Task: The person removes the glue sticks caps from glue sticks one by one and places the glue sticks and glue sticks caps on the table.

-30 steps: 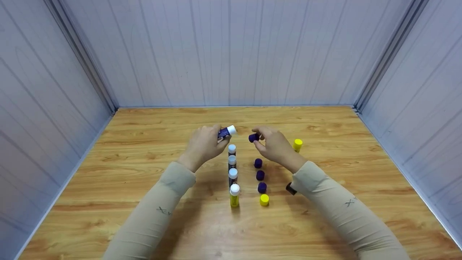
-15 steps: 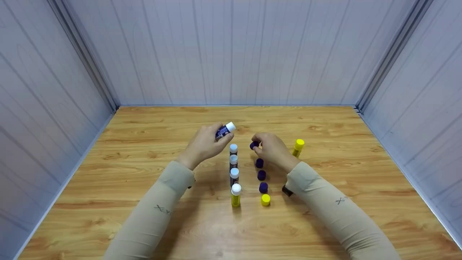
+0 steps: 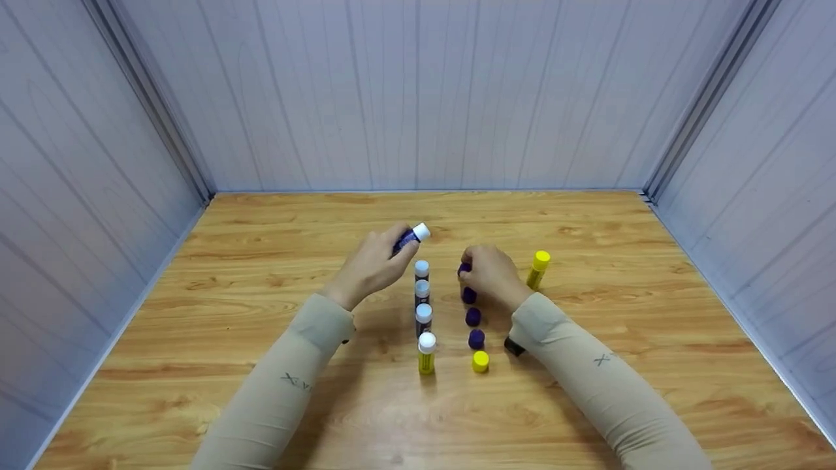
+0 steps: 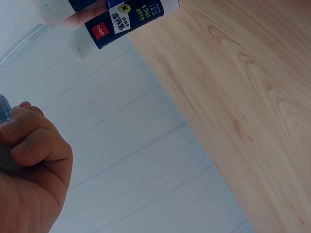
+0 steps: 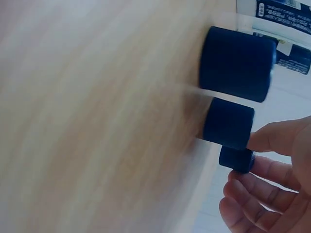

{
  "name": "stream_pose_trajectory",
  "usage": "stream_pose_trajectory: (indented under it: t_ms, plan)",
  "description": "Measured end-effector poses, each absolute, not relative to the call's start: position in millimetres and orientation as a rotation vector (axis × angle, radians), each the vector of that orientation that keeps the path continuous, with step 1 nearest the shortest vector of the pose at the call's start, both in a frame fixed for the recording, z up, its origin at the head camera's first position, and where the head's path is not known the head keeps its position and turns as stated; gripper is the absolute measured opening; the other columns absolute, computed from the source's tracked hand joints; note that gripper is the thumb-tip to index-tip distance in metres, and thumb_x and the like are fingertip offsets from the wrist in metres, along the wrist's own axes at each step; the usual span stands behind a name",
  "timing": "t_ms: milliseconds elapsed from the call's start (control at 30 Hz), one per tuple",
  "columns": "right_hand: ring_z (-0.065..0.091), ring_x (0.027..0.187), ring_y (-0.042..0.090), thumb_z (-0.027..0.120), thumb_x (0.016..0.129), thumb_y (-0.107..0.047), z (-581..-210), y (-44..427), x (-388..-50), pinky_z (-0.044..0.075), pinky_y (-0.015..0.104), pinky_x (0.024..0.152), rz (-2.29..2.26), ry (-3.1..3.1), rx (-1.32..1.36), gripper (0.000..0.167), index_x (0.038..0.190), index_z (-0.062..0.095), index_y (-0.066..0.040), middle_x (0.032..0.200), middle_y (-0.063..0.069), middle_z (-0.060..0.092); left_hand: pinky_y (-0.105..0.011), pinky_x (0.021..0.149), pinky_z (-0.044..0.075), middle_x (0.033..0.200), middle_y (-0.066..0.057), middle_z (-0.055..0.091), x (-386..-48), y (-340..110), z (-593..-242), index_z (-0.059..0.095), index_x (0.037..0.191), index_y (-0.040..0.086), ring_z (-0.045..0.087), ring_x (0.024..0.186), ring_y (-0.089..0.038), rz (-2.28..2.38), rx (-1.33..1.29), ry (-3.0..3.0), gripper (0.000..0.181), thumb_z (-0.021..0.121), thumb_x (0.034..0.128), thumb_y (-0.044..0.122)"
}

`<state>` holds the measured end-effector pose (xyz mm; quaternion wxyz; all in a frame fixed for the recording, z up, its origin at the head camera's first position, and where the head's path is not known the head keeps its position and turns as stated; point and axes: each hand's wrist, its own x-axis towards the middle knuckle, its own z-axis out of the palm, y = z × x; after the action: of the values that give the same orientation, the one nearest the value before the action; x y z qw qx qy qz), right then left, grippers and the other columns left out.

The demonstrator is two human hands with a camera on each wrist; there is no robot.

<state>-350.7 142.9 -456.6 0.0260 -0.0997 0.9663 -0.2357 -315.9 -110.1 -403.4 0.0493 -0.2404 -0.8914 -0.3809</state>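
My left hand (image 3: 372, 264) grips a dark blue glue stick (image 3: 406, 240), tilted, its white end up to the right. In the left wrist view this hand (image 4: 39, 160) is curled round it, with most of the stick out of frame. My right hand (image 3: 494, 274) pinches a dark blue cap (image 3: 464, 269) at the far end of a row of caps. Thumb and fingertips hold that cap (image 5: 236, 158) in the right wrist view, behind two nearer caps. Between the hands, uncapped glue sticks stand upright in a line: three dark blue ones (image 3: 423, 321) and a yellow one (image 3: 426, 356) nearest me.
Three more dark caps (image 3: 473, 317) and a yellow cap (image 3: 481, 361) line up right of the sticks. Beyond the right hand stands a yellow glue stick (image 3: 539, 271) with its yellow cap on. Pale panel walls (image 3: 418, 98) enclose the wooden table (image 3: 294, 228).
My right hand has lowered the dark cap toward me, to the far end of the cap row. The left hand keeps its glue stick, barely shifting.
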Motion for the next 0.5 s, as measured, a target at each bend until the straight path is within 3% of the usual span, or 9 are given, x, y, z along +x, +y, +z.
stream_pose_trajectory:
  t_ms: [500]
  plan:
    - [0.074,0.099,0.029,0.072,0.1,-0.016,-462.2,141.6,-354.4,0.061,0.048,0.093,-0.683,2.98,-0.284,0.026,0.122,0.078,-0.003,0.118,0.016,0.079,-0.035,0.064,0.038,0.082,-0.002,0.049,-325.0,-110.2,-410.7,0.057,0.134,0.017,0.044,0.068,-0.018,-1.24,-0.69,-2.724,0.035,0.043,0.114,0.043]
